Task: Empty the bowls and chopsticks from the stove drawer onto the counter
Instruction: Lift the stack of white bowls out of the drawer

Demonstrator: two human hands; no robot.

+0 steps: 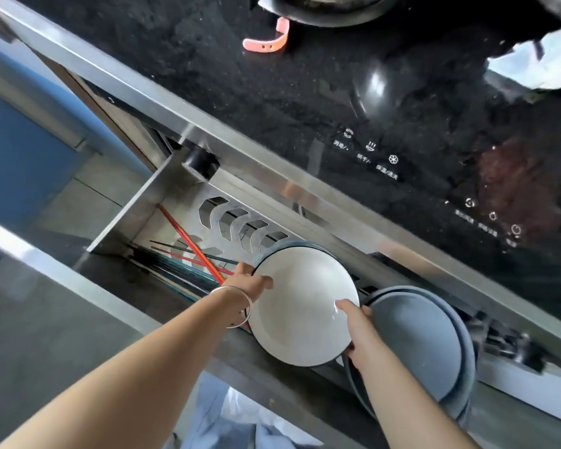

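Note:
A white-faced bowl with a dark rim (300, 303) stands on edge in the open stove drawer (136, 218). My left hand (251, 281) grips its left rim, thumb on the white inside. My right hand (358, 328) grips its right rim, thumb inside too. More grey-blue bowls (425, 345) stand upright to the right, just behind my right hand. Another grey rim (292, 246) shows behind the white bowl. Red, black and teal chopsticks (188, 257) lie in the drawer's left end, partly hidden by my left wrist.
The black glass stove top (305, 102) with touch controls runs above the drawer, behind a steel edge. A pink hook-shaped piece (269, 42) and a dark pan base (331, 9) sit on it. A black knob (200, 162) projects above the drawer. Grey floor lies to the left.

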